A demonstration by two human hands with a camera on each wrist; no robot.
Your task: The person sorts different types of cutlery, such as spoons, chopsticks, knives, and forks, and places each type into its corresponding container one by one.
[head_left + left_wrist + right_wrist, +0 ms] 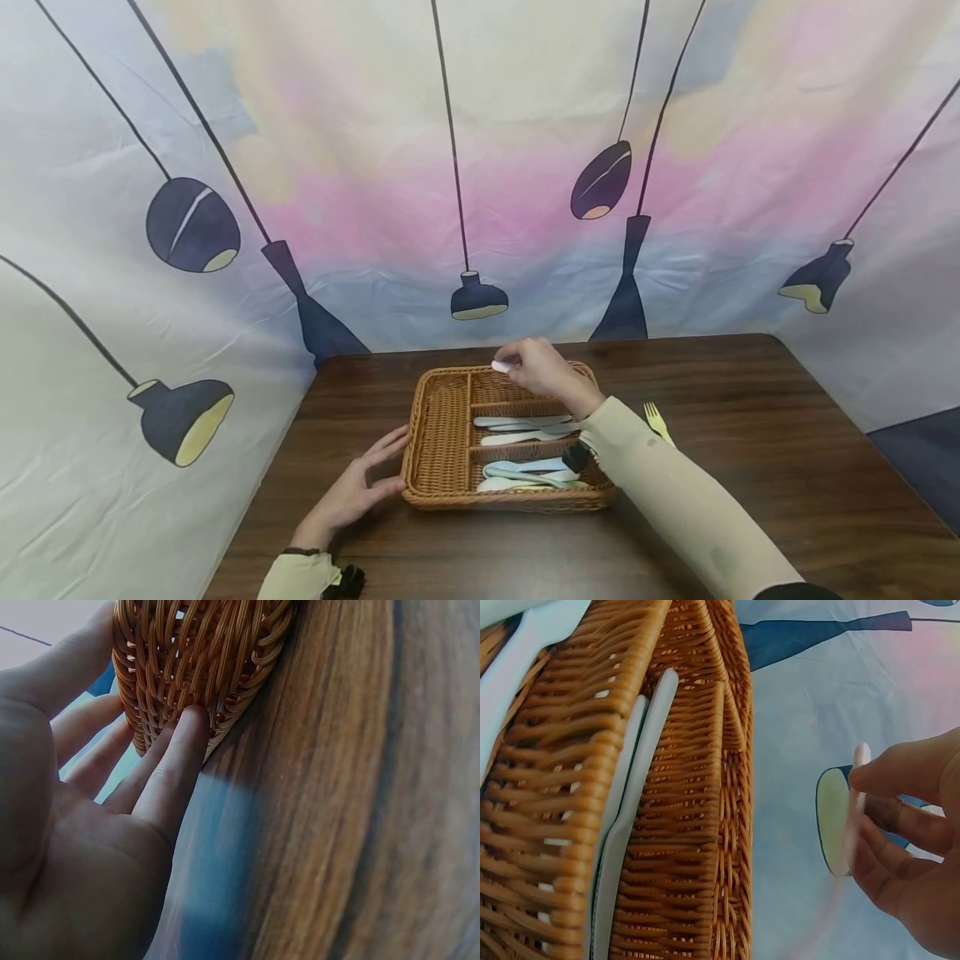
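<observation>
A wicker cutlery basket (442,497) with divided compartments stands on the table. My left hand (358,490) rests its extended fingers and thumb against the basket's left side; in the left wrist view, the fingertips (193,720) touch the woven wall (199,656). Over the back compartment, my right hand (540,367) pinches a slim pale pink piece of cutlery (860,761) between thumb and fingers. Its lower end is blurred, so I cannot tell its kind. Pale knives (634,791) lie in the middle compartment, and several pastel spoons (517,472) lie in the front one.
To the right of the basket, a yellow fork (657,421) lies on the brown wooden table (757,417), partly behind my right sleeve (675,492). A fabric backdrop (390,167) printed with hanging lamps stands behind the table's back edge.
</observation>
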